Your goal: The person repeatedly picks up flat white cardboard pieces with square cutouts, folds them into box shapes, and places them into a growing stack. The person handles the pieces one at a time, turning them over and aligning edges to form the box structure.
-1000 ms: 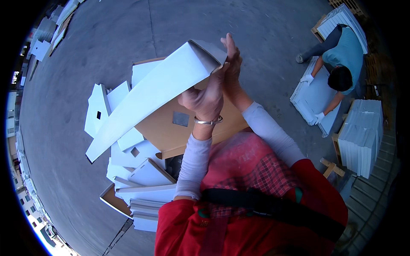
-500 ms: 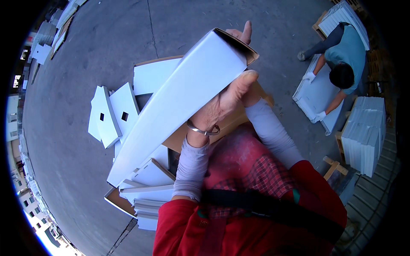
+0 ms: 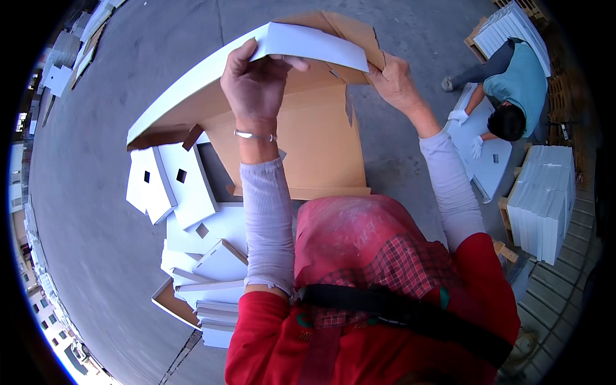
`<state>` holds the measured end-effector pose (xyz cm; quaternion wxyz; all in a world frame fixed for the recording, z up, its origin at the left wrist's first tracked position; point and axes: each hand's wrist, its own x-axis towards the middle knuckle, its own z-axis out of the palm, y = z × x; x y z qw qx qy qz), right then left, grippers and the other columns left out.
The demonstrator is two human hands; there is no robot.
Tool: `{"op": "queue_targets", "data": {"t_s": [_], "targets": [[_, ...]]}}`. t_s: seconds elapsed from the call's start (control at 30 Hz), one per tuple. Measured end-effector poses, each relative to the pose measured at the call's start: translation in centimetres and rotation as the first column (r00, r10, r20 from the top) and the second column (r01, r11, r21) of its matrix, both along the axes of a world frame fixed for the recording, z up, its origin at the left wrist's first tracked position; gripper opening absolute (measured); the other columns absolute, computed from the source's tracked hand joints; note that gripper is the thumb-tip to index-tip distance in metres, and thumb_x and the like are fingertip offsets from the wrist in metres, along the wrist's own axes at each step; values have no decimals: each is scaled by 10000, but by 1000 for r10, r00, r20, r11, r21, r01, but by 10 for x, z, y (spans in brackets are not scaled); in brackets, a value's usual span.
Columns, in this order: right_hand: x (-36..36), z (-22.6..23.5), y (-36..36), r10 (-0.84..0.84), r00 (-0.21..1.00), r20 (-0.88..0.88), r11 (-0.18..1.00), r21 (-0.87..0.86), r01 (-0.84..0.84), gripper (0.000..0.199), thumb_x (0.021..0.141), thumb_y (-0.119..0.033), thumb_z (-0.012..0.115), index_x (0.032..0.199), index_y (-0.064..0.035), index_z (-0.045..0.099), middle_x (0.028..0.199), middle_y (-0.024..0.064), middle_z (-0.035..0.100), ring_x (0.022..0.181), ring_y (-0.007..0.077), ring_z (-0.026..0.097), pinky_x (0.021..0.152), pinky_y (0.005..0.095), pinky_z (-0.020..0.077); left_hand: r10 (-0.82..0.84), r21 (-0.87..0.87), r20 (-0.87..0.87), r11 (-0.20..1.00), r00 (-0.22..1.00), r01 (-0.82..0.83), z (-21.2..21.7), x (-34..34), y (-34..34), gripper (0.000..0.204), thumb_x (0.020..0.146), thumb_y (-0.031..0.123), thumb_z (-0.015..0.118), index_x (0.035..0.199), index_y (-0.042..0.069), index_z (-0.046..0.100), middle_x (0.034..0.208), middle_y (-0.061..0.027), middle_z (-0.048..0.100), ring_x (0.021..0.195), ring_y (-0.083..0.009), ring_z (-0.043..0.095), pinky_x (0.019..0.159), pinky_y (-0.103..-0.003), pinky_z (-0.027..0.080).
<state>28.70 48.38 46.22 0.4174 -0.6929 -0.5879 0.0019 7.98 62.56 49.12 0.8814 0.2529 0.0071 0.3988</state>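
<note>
Bright daylight, soft shadows, heavy fisheye edge warp

The box (image 3: 282,122) hides the left hand's (image 3: 256,86) fingertips, and behind it the right hand's (image 3: 394,80) fingers are covered too.

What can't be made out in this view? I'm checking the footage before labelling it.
- Head view: right hand fingertips, hidden behind the cardboard sheet.
- Lower edge of the flat white box stack, covered by the red sleeve.
- Co-worker's work, too small and bent at the rim.
</note>
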Motion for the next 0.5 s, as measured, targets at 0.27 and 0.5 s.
{"op": "queue_targets", "data": {"t_s": [0.27, 0.5], "targets": [[135, -120, -71, -557, 538, -633, 823, -506, 258, 361, 881, -324, 642, 801, 27, 630, 576, 76, 587, 455, 154, 556, 362, 312, 392, -199, -23, -7, 980, 980, 199, -71, 21, -20, 535, 1007, 455, 321, 1222, 28, 561, 1162, -285, 602, 912, -386, 657, 1002, -556, 410], [244, -259, -278, -779, 121, -616, 560, -595, 576, 274, 913, -290, 613, 1025, -44, 571, 743, 68, 596, 478, 163, 524, 329, 279, 332, 0, -269, -537, 948, 843, -171, -165, -89, -140, 246, 988, 237, 466, 1076, 23, 548, 1049, -202, 656, 841, -300, 675, 826, -405, 535]]}}
